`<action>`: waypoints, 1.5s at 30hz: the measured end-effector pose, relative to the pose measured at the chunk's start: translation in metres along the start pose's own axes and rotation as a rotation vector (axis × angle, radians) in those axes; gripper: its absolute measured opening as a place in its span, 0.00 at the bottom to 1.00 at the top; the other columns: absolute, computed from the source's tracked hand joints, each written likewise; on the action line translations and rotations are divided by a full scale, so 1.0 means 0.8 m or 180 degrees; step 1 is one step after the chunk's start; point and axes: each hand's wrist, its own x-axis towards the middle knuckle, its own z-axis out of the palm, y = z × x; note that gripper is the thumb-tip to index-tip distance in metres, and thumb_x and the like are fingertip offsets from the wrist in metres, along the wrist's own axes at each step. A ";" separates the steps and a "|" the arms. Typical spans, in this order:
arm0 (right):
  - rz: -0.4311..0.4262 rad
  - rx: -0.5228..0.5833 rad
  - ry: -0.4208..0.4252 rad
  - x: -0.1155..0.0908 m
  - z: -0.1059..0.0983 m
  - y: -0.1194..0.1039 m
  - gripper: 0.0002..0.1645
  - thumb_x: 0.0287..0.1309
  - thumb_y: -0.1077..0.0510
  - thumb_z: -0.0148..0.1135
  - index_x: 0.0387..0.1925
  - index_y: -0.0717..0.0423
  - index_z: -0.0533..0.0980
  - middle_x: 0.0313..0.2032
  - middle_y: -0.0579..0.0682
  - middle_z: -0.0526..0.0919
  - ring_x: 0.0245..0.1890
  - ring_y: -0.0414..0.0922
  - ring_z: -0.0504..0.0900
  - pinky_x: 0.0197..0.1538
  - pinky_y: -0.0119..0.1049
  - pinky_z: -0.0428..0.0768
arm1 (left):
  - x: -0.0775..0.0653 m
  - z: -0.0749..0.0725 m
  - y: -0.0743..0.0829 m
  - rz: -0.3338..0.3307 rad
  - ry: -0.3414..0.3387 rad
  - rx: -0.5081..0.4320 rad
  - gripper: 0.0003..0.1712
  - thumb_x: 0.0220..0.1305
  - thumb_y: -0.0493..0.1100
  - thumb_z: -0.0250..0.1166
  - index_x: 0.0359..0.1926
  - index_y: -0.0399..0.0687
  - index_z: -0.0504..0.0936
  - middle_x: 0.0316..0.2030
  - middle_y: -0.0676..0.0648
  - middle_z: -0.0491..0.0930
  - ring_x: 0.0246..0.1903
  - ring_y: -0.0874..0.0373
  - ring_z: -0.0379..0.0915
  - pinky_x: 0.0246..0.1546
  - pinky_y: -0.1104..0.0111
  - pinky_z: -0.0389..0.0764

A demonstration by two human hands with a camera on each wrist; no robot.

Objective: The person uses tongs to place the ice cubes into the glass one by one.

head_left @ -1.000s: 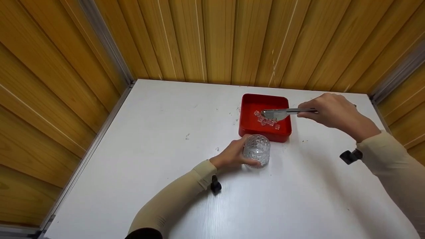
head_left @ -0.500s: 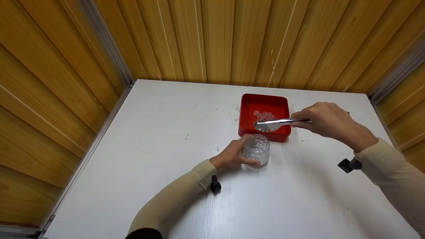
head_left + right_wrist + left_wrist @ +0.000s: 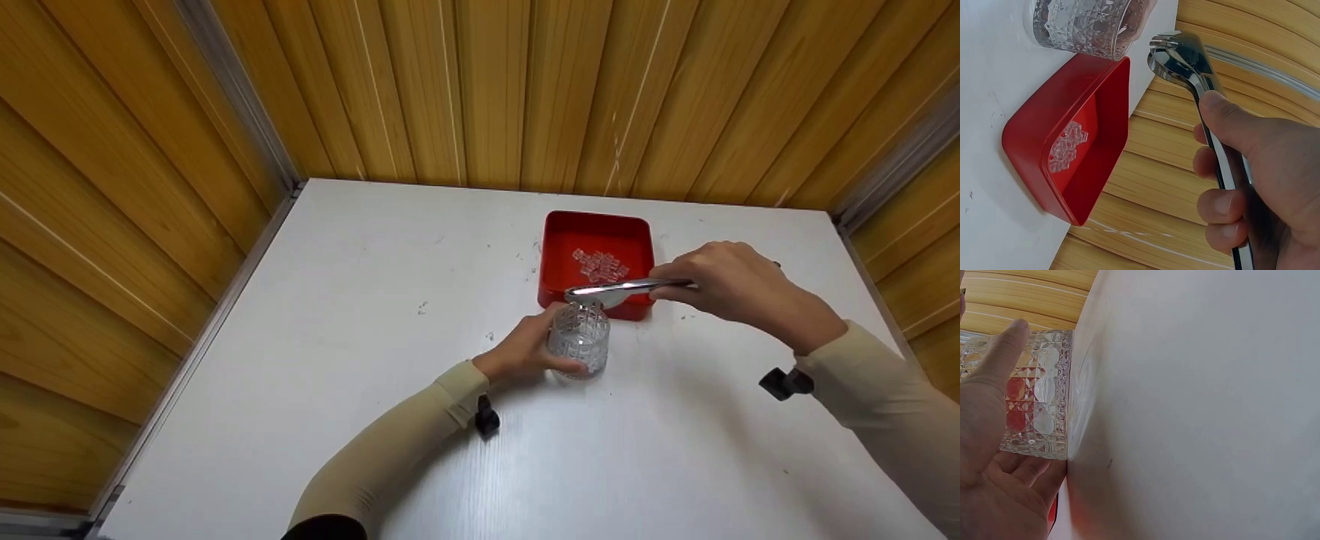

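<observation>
A clear, cut-pattern drinking glass (image 3: pixel 583 337) stands upright on the white table, gripped round its side by my left hand (image 3: pixel 529 346). The left wrist view shows the thumb along the faceted glass (image 3: pixel 1044 391) and the other fingers behind it. My right hand (image 3: pixel 739 291) holds metal serving tongs (image 3: pixel 622 288), pointing left. Their tips overlap the far rim of the glass in the head view. In the right wrist view, thumb and fingers squeeze the tongs (image 3: pixel 1216 135); whether a cube sits between the tips I cannot tell.
Just behind the glass sits a square red box (image 3: pixel 559 225). Several small clear cubes (image 3: pixel 600 265) lie in a heap inside it. Wood-patterned panels (image 3: pixel 487 90) rise behind the table's back edge and at both sides.
My right hand has brought the tongs toward me and slightly left, from over the clear cubes in the red box to the glass rim. My left hand and the glass have stayed put.
</observation>
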 end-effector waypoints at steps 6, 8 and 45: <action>-0.0059 -0.0027 0.0029 0.001 0.001 -0.001 0.14 0.56 0.55 0.78 0.45 0.47 0.89 0.33 0.43 0.90 0.22 0.36 0.73 0.25 0.33 0.72 | 0.002 -0.001 0.000 0.0089 0.0009 0.0153 0.49 0.52 0.52 0.83 0.68 0.48 0.65 0.56 0.48 0.82 0.53 0.63 0.77 0.56 0.73 0.75; -0.0040 -0.0016 0.0006 0.001 0.002 -0.001 0.14 0.56 0.55 0.78 0.46 0.47 0.89 0.32 0.43 0.89 0.22 0.36 0.73 0.25 0.33 0.72 | 0.002 -0.001 -0.001 0.0094 0.0008 0.0169 0.49 0.52 0.52 0.83 0.68 0.47 0.64 0.56 0.48 0.81 0.54 0.63 0.77 0.57 0.74 0.75; 0.0021 0.0068 0.0006 0.003 0.015 0.006 0.15 0.56 0.52 0.78 0.46 0.48 0.89 0.32 0.42 0.89 0.22 0.36 0.74 0.25 0.34 0.73 | 0.001 0.000 0.000 0.0100 0.0008 0.0095 0.52 0.52 0.51 0.83 0.71 0.50 0.62 0.58 0.46 0.81 0.56 0.60 0.76 0.59 0.72 0.74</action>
